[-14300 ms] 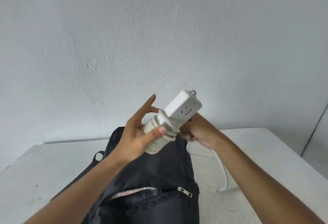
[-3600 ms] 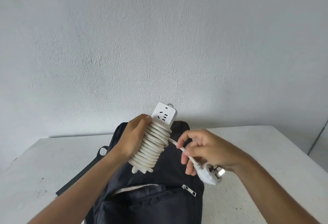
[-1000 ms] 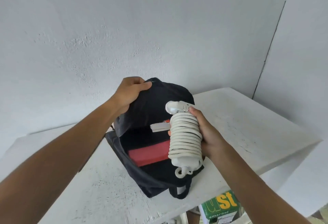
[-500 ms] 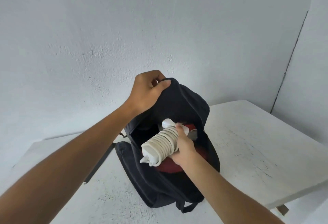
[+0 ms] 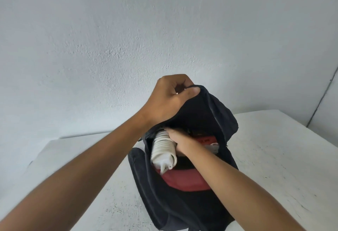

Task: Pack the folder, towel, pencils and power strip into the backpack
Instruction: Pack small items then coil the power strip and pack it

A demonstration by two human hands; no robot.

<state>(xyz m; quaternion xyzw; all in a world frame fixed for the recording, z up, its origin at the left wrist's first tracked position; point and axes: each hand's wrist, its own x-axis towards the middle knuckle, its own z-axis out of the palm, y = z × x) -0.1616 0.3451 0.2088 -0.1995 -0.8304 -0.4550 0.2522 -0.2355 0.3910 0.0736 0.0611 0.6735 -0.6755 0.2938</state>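
1. Head view: the black backpack (image 5: 184, 199) stands on the white table (image 5: 274, 166), its mouth gaping toward the camera.
2. The left hand (image 5: 170, 100), at 12 o'clock of the opening, has its fingers curled with the thumb pinching the bag's top rim and holding it up.
3. The right hand (image 5: 181, 143) is inside the mouth, fingers wrapped round the power strip (image 5: 163, 151), which sits bound in its own white cord against the opening's 9 o'clock edge.
4. A red item (image 5: 184, 179) lies under the strip along the 6 o'clock lip; which packed thing it is, I cannot tell.
5. Bare tabletop lies at 3 o'clock, running out to the far table edge near the wall corner.
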